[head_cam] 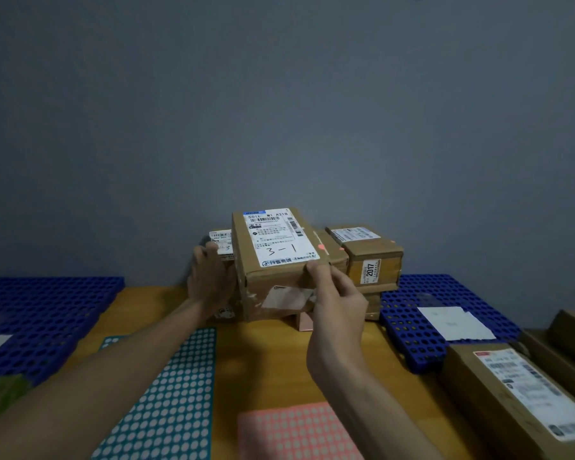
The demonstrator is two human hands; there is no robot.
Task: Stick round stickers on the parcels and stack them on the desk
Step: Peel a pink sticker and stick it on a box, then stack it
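Observation:
A brown cardboard parcel [273,270] with a white label marked "3-1" is tilted on top of other parcels at the back of the wooden desk [266,360]. A pink round sticker [320,247] sits at its right top edge. My right hand [336,303] grips its front right corner, thumb on top. My left hand [210,280] holds its left side, fingers touching a smaller labelled parcel [220,242] behind. To the right stands a stack of parcels [372,260] with another pink sticker [342,249]. A teal sticker sheet [176,400] and a pink sticker sheet [296,433] lie in front.
Blue perforated mats lie on the left [47,313] and right [422,323] of the desk, the right one carrying a white paper [455,322]. A long labelled box [518,390] and further cartons [571,340] sit at the right edge. A grey wall stands behind.

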